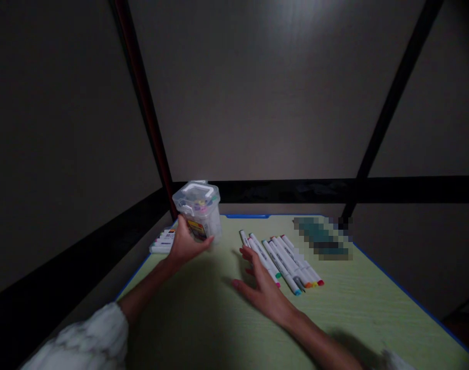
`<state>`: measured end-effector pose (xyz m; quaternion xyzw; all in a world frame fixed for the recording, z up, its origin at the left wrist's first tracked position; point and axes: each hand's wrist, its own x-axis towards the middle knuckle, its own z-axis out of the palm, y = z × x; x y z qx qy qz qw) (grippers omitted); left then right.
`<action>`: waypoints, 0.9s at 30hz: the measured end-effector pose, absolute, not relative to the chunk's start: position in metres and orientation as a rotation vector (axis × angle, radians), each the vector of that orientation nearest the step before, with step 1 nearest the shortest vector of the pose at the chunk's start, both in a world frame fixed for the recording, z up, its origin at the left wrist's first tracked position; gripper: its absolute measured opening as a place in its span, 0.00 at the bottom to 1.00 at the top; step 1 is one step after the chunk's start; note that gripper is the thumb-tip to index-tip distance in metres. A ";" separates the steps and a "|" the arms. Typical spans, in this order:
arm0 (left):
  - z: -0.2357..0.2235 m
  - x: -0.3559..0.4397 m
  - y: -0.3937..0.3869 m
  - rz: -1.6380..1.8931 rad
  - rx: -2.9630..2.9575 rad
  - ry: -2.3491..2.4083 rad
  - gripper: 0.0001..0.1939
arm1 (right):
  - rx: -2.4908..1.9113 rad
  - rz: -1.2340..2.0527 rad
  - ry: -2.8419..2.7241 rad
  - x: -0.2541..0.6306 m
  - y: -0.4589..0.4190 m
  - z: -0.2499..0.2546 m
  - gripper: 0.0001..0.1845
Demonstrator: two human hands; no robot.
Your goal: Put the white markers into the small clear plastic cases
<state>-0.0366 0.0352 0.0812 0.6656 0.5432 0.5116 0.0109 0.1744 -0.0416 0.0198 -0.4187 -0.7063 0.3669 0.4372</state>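
Observation:
Toward the back left of the table stands a clear plastic box (211, 218) with a latched lid, a white handle, a coloured label and some coloured items inside. My left hand (187, 244) grips its lower front, thumb across the near side; the other fingers are partly hidden. My right hand (263, 288) is open with fingers apart and nothing in it, just left of and partly over a row of white markers (286, 259). Those several markers lie side by side with coloured ends toward me, including green, pink, blue, orange, yellow and red.
More white markers (163, 243) lie at the table's left edge, beside the box. A blurred-out teal item (321, 236) rests at the back right. The pale green table (203, 318) has a blue rim, with dark-framed wall panels (257, 113) behind it.

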 end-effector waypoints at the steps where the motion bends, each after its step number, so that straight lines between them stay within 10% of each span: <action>1: 0.085 -0.041 0.041 1.608 2.072 1.736 0.33 | -1.046 0.915 -1.766 0.174 -0.042 0.020 0.37; 27: 0.110 -0.114 0.145 1.794 1.781 2.156 0.33 | -1.044 1.025 -1.851 0.168 -0.050 0.017 0.35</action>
